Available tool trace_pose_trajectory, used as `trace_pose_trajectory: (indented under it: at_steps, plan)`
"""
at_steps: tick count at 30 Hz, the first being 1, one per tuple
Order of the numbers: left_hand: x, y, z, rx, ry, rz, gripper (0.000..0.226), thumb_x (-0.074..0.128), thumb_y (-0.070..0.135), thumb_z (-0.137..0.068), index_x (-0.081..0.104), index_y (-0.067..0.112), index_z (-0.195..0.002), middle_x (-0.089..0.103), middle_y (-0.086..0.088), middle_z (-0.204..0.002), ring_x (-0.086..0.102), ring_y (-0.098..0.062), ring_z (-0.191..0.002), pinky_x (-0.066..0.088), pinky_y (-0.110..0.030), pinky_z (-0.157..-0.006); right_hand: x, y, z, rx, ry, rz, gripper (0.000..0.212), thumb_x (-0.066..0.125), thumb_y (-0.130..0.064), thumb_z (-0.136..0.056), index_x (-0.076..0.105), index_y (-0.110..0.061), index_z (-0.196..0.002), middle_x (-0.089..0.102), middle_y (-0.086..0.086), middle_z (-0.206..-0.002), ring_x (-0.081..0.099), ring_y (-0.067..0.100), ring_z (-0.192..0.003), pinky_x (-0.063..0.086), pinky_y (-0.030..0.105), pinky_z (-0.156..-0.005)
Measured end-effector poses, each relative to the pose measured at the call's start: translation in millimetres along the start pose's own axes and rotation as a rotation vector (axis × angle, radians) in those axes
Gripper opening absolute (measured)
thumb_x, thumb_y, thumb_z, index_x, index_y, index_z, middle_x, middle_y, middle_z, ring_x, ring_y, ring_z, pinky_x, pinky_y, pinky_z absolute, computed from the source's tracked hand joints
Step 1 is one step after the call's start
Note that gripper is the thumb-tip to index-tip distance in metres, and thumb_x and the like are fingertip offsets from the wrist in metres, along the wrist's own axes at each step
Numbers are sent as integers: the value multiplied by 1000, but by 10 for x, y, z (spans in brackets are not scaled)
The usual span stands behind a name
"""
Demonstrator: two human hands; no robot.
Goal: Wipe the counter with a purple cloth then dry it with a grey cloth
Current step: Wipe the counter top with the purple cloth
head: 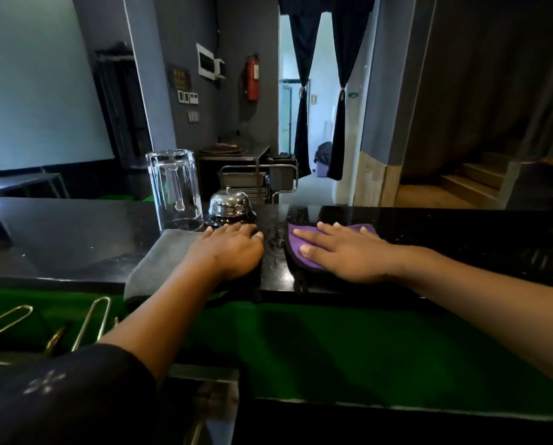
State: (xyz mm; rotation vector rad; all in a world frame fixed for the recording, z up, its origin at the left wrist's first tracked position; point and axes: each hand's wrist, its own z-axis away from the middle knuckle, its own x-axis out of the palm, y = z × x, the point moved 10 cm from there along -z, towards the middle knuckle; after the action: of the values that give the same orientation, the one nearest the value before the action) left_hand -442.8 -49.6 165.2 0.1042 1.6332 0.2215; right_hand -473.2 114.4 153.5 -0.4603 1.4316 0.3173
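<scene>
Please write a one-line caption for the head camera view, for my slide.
Left hand rests on grey cloth, right hand presses purple cloth on wet black counter.

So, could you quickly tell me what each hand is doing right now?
Left hand: open, flat on the grey cloth.
Right hand: open, flat on the purple cloth.

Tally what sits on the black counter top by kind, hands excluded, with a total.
Cloths: 2, the purple cloth and the grey cloth
Glasses: 1, upside-down glass
Bells: 1, metal bell
Total: 4
</scene>
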Motion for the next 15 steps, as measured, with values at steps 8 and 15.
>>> trace_pose_trajectory:
  at_steps: [8,15]
  plan:
    - [4,-14,-2,19,-19,7,53,15,45,-100,19,28,-150,13,2,-159,10,-15,-146,3,-38,-117,-100,47,-1166,86,8,-18,64,15,-70,-93,6,-45,-150,-2,2,-163,-1,28,-149,-5,59,-115]
    - [23,-19,-34,19,8,4,52,15,44,-100,22,28,-149,15,2,-159,12,-16,-146,1,-39,-117,-188,1350,-1101,389,28,-20,65,14,-70,-91,8,-44,-151,5,9,-162,5,35,-148,4,60,-115]
